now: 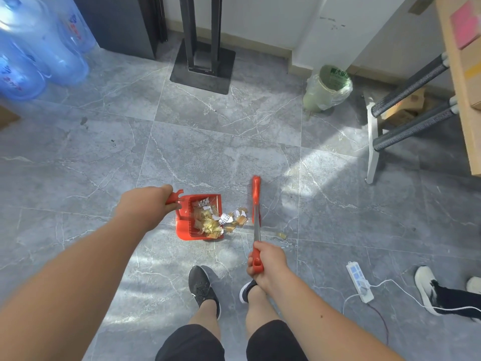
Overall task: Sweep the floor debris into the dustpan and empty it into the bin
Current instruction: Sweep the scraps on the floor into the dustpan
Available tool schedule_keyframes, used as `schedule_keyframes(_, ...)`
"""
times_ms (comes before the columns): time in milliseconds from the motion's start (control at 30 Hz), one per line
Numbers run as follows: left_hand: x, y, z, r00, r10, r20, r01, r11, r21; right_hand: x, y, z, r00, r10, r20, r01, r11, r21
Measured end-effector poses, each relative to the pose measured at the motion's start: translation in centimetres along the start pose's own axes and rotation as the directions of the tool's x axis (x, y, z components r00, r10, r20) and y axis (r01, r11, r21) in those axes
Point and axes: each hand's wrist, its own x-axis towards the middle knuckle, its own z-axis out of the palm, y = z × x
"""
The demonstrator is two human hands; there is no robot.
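A red dustpan [185,227] rests on the grey tiled floor, its mouth facing right. My left hand [147,203] grips its handle. Yellow and white paper scraps [208,222] lie inside it, and more scraps [235,218] sit just outside its lip. One small scrap [282,235] lies apart to the right. My right hand [265,261] holds the red grip of a broom [256,201], whose red head stands on the floor just right of the scraps. A bin [328,87] lined with a pale green bag stands at the far right by the wall.
A black stand base [203,71] sits at the back centre, blue water bottles [39,53] at the back left. A table leg [372,142] and padded bars are at the right. A white power strip [360,281] with cables and another person's shoe [426,287] lie at the lower right.
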Motion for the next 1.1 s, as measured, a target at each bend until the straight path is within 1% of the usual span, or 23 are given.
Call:
schedule_keyframes(67,0.0,0.0,0.1,1.0,0.005,-0.009,-0.005,1.0,-0.011,-0.2,-0.3,0.2,1.0,0.006,0.001,-0.006,1.0,-0.021)
schedule_keyframes(233,0.1,0.0,0.0,1.0,-0.002,-0.007,0.002,0.999,-0.039,-0.9,-0.5,0.7,0.999,0.036,0.023,-0.032,0.987,-0.156)
schedule_keyframes(367,0.3,0.1,-0.2,1.0,0.009,-0.003,-0.009,0.999,-0.037,-1.6,-0.6,1.7,0.999,0.029,0.025,-0.022,0.971,-0.239)
schedule_keyframes(567,0.1,-0.2,-0.1,1.0,0.001,-0.003,-0.001,0.999,-0.039,-2.1,-0.5,3.9,0.999,0.03,0.029,-0.02,0.953,-0.301)
schedule_keyframes(767,0.2,0.1,0.4,0.999,0.003,-0.036,-0.004,1.0,-0.018,-1.8,-0.4,4.8,0.998,0.034,0.054,-0.011,0.922,-0.387)
schedule_keyframes(967,0.7,-0.3,1.3,0.998,-0.048,-0.034,0.046,0.996,-0.08,-1.5,-2.2,4.6,0.996,0.055,0.073,-0.02,0.911,-0.412)
schedule_keyframes(1100,0.8,0.2,1.1,0.998,-0.048,-0.035,0.047,0.998,-0.04,-1.2,-3.6,4.0,0.996,0.056,0.067,-0.022,0.905,-0.426)
